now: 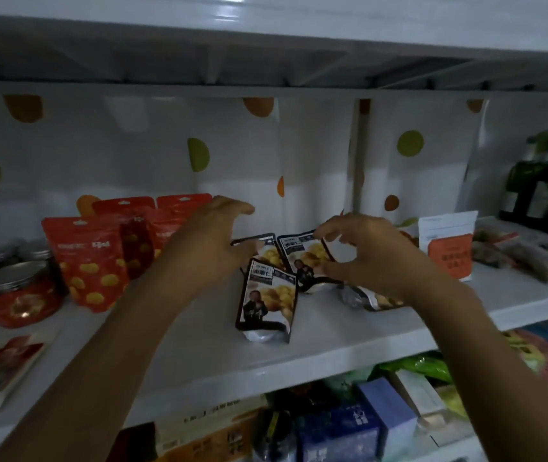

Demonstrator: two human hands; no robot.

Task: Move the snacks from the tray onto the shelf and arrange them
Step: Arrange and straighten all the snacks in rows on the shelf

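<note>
Head view, middle shelf (pixel 199 348), white, dim light. Four black-and-white nut snack pouches sit in a cluster at its centre. The front pouch (pixel 267 295) stands upright on its own, nearest the shelf edge, with neither hand on it. Just behind it, the middle pouch (pixel 299 253) leans back, and your right hand (pixel 369 258) grips it by its right side, fingers curled over the top corner and thumb lower on the edge. The rear pouch (pixel 266 251) stands to the left of that one, partly hidden. Your left hand (pixel 209 241) hovers there, arched wide with nothing in its grasp, fingers spread above and thumb tip at the rear pouch's top edge; contact cannot be told. The flat pouch (pixel 377 300) lies on the shelf under your right wrist. To the left: red pouches (pixel 86 261) standing in rows, then red jars (pixel 22 295) with metal lids. To the right: a white-and-orange packet (pixel 449 248) upright, loose snack bags lying beyond it, green bottles (pixel 542 195) at the far end. Blue boxes (pixel 366 428) on the shelf below.
</note>
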